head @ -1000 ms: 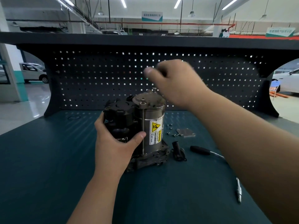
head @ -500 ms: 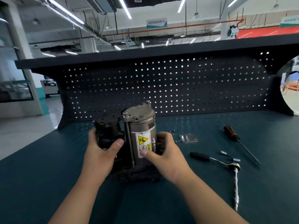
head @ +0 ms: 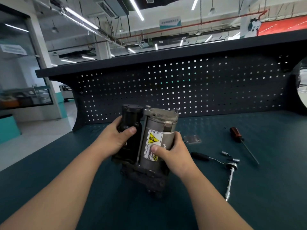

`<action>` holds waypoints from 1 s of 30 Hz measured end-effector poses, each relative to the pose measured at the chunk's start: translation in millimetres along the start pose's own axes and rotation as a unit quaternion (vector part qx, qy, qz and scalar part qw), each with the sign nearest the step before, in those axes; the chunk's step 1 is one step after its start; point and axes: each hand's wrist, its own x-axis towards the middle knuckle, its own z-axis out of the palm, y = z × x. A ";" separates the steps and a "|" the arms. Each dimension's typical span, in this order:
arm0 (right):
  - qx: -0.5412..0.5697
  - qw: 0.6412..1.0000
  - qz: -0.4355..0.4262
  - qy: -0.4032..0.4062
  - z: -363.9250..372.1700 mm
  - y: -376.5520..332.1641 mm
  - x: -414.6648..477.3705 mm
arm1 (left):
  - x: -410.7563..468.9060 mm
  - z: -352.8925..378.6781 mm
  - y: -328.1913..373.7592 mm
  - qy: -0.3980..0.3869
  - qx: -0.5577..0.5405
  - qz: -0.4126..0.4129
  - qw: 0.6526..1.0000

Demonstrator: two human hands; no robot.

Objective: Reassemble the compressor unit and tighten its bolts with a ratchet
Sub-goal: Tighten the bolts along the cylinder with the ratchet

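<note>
Gripped between both hands, straight ahead and close in: the compressor unit (head: 146, 163), long axis near upright, top tipped a little to the right. Base either on the counter (head: 66, 180) or just above it; cannot tell. Left hand (head: 114, 138) curled round the black housing (head: 131, 118) on the unit's left side, thumb across the front. Right hand (head: 174, 153) curled round the grey cylinder (head: 157, 127), thumb pressed on the yellow warning label (head: 153, 140).

Ratchet (head: 231, 166) flat on the counter to the right of the right hand, well apart from the left. Black grip end pointing toward the right hand, long extension bar running back toward the person. Likely a reach for the right hand, then, with the left kept on the unit as a brace. Two small sockets (head: 235, 160) just beside the ratchet head. Screwdriver (head: 237, 135) farther right. Small flat metal plate (head: 192, 139) just beyond the right hand.

Cylinder: dull grey metal, smooth and round. Cap on top: rough cast metal, grimy, with two bolt heads (head: 147, 107) standing proud at its edges, probably not yet driven home. Housing: matte black, blocky, likely plastic. Base: dark, lumpy, dirty casting. Counter: teal, with a faint raised tread pattern.
</note>
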 end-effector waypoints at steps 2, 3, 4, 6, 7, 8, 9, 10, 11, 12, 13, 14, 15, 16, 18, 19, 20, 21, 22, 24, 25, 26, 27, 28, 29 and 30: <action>0.009 1.000 -0.006 -0.002 -8.3 -0.2 -2.8 | 5.2 2.6 5.5 -0.059 -0.026 -0.020 0.998; 0.018 1.000 -0.015 -0.007 -11.8 0.0 -6.1 | 6.0 3.9 9.1 -0.085 -0.039 -0.031 0.995; 0.033 0.999 -0.028 -0.013 -14.2 0.7 -10.0 | 6.5 5.4 12.8 -0.102 -0.038 -0.040 0.993; 0.118 0.992 -0.044 -0.018 -15.5 7.0 -16.2 | 10.7 9.8 16.1 -0.121 -0.007 -0.049 0.991; 0.174 0.984 -0.039 -0.013 -14.6 9.9 -18.3 | 12.9 13.5 17.6 -0.119 0.020 -0.055 0.991; 0.216 0.976 -0.033 -0.002 -13.4 11.6 -19.9 | 14.0 17.9 20.1 -0.107 0.047 -0.052 0.992; 0.239 0.970 -0.029 0.014 -12.3 12.2 -20.8 | 13.4 23.3 22.4 -0.086 0.059 -0.039 0.994; 0.246 0.968 -0.028 0.036 -11.4 12.4 -21.1 | 10.5 29.7 24.5 -0.056 0.065 -0.020 0.996; 0.246 0.967 -0.027 0.063 -10.4 12.3 -20.3 | 5.6 35.9 25.4 -0.025 0.076 0.002 0.997; 0.242 0.966 -0.023 0.090 -9.5 12.3 -19.4 | -2.4 42.3 25.0 0.008 0.096 0.020 0.995; 0.237 0.965 -0.016 0.112 -7.7 12.7 -18.1 | -13.8 48.0 21.4 0.039 0.116 0.035 0.992; 0.234 0.964 -0.005 0.128 -5.6 13.1 -17.5 | -29.8 52.6 17.9 0.065 0.123 0.054 0.989; 0.234 0.962 0.013 0.143 -3.4 14.0 -16.7 | -48.4 56.6 15.4 0.076 0.121 0.073 0.987; 0.234 0.959 0.039 0.158 -1.7 14.9 -16.0 | -66.5 59.9 14.0 0.067 0.114 0.084 0.988; 0.220 0.952 0.104 0.185 -0.2 15.1 -15.3 | -95.4 65.3 16.6 -0.005 0.125 0.073 0.990; 0.220 0.946 0.129 0.199 -0.4 15.1 -15.7 | -102.8 67.6 18.9 -0.040 0.156 0.062 0.985; 0.230 0.939 0.144 0.209 -0.5 15.0 -16.3 | -105.5 69.6 21.4 -0.058 0.199 0.051 0.977; 0.243 0.933 0.154 0.215 -0.3 14.6 -17.4 | -105.2 71.8 25.2 -0.058 0.255 0.043 0.964; 0.249 0.931 0.159 0.216 0.0 13.8 -18.6 | -104.1 75.2 30.3 -0.046 0.317 0.037 0.947; 0.237 0.934 0.161 0.213 1.2 10.9 -21.9 | -102.2 85.6 42.4 -0.008 0.430 0.032 0.902; 0.228 0.937 0.159 0.211 2.0 9.6 -22.6 | -100.4 92.4 47.4 0.008 0.473 0.028 0.881; 0.220 0.940 0.153 0.211 2.4 9.3 -22.7 | -98.4 99.1 50.7 0.018 0.504 0.019 0.864; 0.216 0.943 0.143 0.211 3.0 9.5 -22.5 | -95.7 105.3 52.4 0.024 0.525 0.006 0.851; 0.215 0.946 0.127 0.207 4.1 9.5 -23.3 | -92.4 109.5 53.4 0.025 0.542 -0.010 0.840; 0.210 0.951 0.105 0.200 5.8 9.5 -24.3 | -88.1 111.4 53.7 0.031 0.551 -0.024 0.833; 0.197 0.958 0.084 0.192 7.1 9.4 -25.6 | -84.0 110.9 53.3 0.041 0.552 -0.035 0.832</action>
